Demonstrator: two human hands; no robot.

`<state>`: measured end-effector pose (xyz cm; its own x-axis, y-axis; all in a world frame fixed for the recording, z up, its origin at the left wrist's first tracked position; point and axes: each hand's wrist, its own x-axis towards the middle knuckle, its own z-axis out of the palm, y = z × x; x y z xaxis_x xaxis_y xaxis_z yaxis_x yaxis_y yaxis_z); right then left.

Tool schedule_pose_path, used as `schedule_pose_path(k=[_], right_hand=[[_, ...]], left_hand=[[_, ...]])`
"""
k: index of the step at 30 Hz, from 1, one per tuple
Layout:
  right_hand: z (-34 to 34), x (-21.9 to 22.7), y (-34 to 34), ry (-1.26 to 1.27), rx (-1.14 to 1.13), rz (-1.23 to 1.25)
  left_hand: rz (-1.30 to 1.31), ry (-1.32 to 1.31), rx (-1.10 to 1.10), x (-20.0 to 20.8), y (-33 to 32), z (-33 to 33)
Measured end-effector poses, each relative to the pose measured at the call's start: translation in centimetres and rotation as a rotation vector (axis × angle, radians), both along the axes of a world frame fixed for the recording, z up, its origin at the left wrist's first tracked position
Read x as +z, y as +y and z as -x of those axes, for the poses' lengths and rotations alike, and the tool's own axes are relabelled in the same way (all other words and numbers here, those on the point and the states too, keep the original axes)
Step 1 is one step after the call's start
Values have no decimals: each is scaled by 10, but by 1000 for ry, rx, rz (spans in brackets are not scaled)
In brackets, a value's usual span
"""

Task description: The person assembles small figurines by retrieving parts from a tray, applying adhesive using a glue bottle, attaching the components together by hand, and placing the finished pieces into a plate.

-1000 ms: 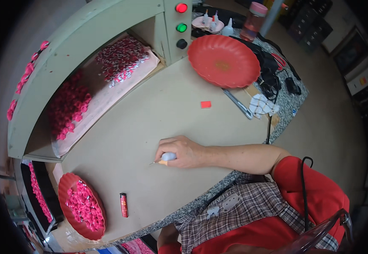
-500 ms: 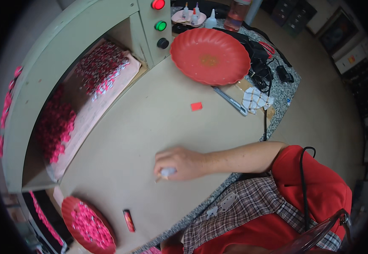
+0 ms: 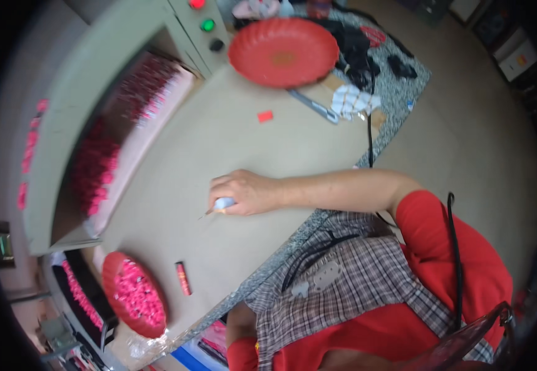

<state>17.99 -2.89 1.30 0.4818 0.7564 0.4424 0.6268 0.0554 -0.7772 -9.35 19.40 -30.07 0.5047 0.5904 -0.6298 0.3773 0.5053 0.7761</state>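
Mid-frame, the right hand [image 3: 244, 193] curls closed around a small pale-blue, rounded, plastic-looking tool [image 3: 224, 203], probably light, fine-tipped, best held by its body; the left hand's state, hidden, I cannot tell.

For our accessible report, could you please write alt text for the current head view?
A person's bare right hand grips a pale blue, thin-tipped tool at a beige worktop. At lower left are a red-and-black lighter and a scalloped red bowl of pink pieces; a wide scalloped red dish sits near the top.
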Motion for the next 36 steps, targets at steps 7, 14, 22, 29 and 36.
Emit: schedule_pose_path(k=[7,14,22,29,36], right_hand=[[-18,5,9,-27,-49,-55],[-13,13,1,-30,10,-35],[-21,18,-1,288,15,-35],[-23,35,-16,597,103,-29],[-22,44,-41,741,130,-32]], left_hand=[[228,-415,258,39,-3,36],[395,-624,373,142,-45,108],[305,-512,230,325,-133,87],[55,-700,-136,371,-127,-39],[247,-908,-144,352,-113,-115]])
